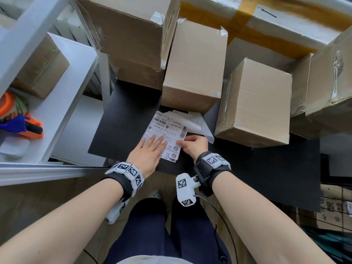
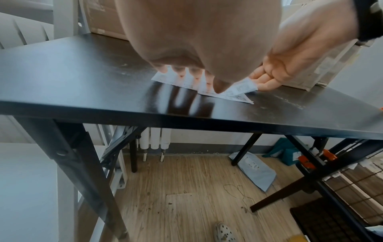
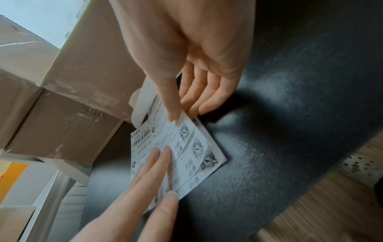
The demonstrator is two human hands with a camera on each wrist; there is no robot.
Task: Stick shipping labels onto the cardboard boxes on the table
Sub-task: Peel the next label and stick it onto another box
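A small stack of white shipping labels [image 1: 163, 130] [image 3: 180, 152] [image 2: 228, 93] lies on the black table [image 1: 122, 115], in front of several brown cardboard boxes [image 1: 194, 67]. My left hand [image 1: 150, 149] [image 3: 149, 172] lies flat with straight fingers pressing the stack down. My right hand [image 1: 192, 144] [image 3: 186, 101] pinches the right edge of the top label between thumb and fingers, and that edge stands lifted off the stack [image 2: 244, 85]. Peeled white backing paper [image 1: 198, 122] lies just behind the labels.
A second box [image 1: 257, 103] stands to the right on the table, with more boxes behind and far right. A white shelf unit [image 1: 62, 103] at left holds an orange and blue tape dispenser [image 1: 24, 124] and a box. Bare dark tabletop [image 1: 276, 168] lies at right.
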